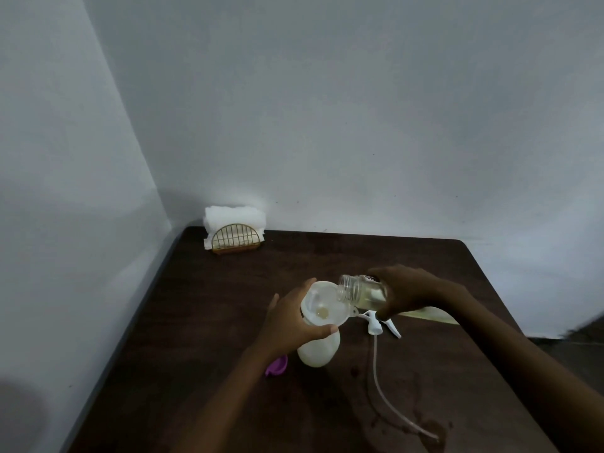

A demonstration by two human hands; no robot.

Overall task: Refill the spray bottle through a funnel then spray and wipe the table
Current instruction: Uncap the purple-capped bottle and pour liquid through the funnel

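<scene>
Though the jar's (361,292) label (372,278) shows, writing blurs

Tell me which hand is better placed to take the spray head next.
Probably right hand, after setting its jar down: the spray head lies near it; left hand grips the bottle.

Dark matt wood table (228,322), translucent plastic spray bottle (318,349).

Obstacles: napkin holder (236,238), upper-left corner of table (327,256); purple cap (277,366), lower centre; sprayer head (376,324) with trailing tube (380,392), right of centre. Open: far middle strip.
</scene>
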